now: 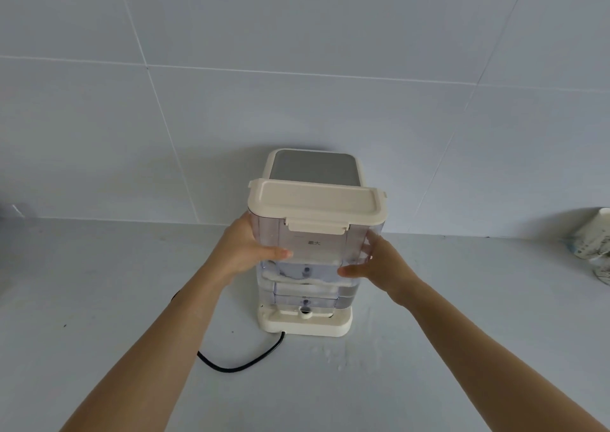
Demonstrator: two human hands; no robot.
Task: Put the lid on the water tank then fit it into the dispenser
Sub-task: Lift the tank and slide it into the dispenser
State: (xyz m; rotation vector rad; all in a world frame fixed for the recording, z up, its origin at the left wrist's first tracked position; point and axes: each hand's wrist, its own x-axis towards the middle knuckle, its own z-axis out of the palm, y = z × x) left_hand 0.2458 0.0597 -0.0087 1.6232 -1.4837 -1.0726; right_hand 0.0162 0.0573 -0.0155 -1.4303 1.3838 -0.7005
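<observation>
A clear water tank [315, 250] with water in its lower part stands upright over the cream base [307, 324] of the dispenser. A cream lid [317, 202] sits flat on top of the tank, its front latch folded down. Behind the tank rises the dispenser body with a grey top panel [313, 167]. My left hand [244, 250] grips the tank's left side, thumb across the front. My right hand [376, 266] grips its right side. I cannot tell if the tank's bottom touches the base.
A black power cord [237, 362] curls from the dispenser's base toward me on the grey counter [99, 299]. Water drops [333, 355] lie just right of the cord. A patterned cup [594, 237] stands at the far right. A tiled wall backs the counter.
</observation>
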